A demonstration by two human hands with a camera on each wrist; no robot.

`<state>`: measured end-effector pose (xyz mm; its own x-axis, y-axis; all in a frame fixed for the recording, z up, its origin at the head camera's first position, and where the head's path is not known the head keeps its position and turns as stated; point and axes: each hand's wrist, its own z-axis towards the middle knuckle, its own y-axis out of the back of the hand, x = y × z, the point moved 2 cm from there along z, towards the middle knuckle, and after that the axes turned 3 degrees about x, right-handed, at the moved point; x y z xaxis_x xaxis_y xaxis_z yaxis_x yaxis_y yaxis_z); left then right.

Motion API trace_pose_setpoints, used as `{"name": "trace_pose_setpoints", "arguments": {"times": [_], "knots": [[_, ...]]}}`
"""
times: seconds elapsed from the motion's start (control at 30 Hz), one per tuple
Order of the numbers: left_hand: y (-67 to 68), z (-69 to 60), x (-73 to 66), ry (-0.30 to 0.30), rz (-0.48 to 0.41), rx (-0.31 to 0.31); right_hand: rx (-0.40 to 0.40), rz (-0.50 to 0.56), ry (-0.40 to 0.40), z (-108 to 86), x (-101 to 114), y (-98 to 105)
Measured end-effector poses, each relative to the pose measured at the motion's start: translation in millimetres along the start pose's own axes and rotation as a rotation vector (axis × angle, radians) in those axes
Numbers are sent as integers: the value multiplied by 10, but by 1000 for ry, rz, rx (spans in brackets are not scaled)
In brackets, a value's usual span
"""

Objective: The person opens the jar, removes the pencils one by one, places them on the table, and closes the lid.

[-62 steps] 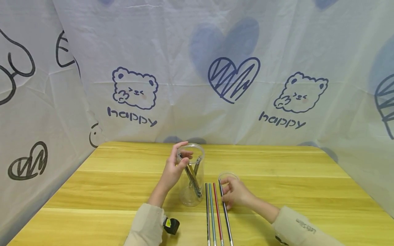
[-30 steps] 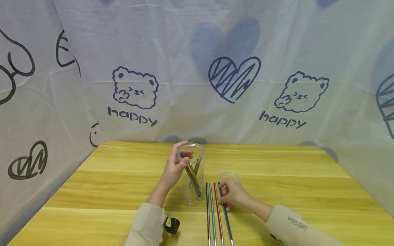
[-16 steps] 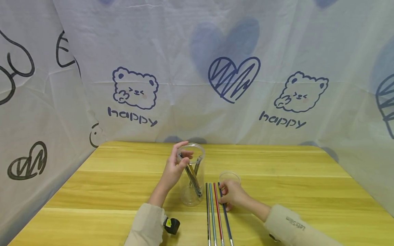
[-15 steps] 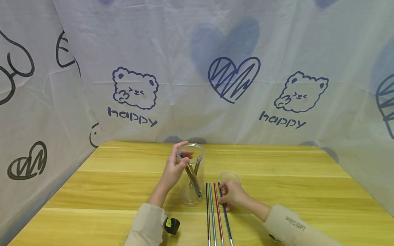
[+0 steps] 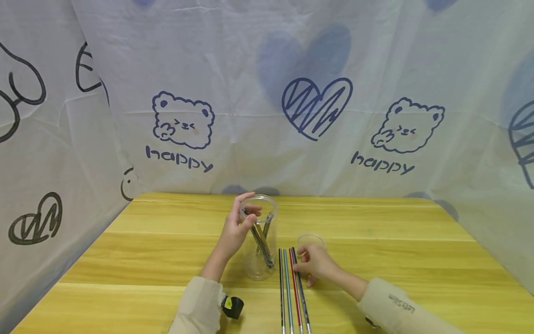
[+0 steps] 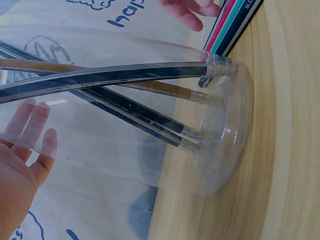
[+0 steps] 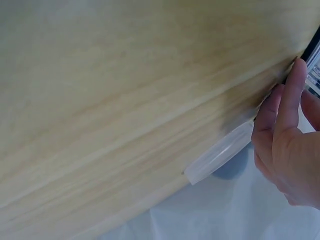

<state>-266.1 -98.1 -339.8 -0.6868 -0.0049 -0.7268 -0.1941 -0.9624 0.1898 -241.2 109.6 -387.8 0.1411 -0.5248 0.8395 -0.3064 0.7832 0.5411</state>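
While the left hand [image 5: 235,229] grips a tall, clear plastic cylinder [image 5: 273,239] near its rim (dark and yellowish-brown pencils [image 6: 125,74] lean inside), the right hand [image 5: 318,263] touches a slim dark-blue pencil [image 5: 303,301]; whether it pinches, I cannot tell. That pencil lies rightmost, beside red [image 5: 295,291], teal [image 5: 288,291] and black pencils [image 5: 282,291] on the yellow wooden table [image 5: 396,260].

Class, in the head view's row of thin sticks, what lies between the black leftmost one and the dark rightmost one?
A light blue stick and, right of it, a red stick; the head view shows both.
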Motion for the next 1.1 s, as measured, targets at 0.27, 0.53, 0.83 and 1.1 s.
{"name": "trace_pose_setpoints", "arguments": {"times": [0.27, 0.53, 0.83, 1.1], "knots": [[-7, 2, 14, -3, -5, 0, -34, -47, 84, 0, 103, 103], [-11, 4, -4, -6, -8, 5, -89, -34, 91, 19, 288, 250], [-8, 6, -5, 5, -1, 3, -88, -20, 150, 68, 482, 395], [-1, 3, -4, 4, -3, 2, -101, -1, 217, 74, 668, 510]]}}
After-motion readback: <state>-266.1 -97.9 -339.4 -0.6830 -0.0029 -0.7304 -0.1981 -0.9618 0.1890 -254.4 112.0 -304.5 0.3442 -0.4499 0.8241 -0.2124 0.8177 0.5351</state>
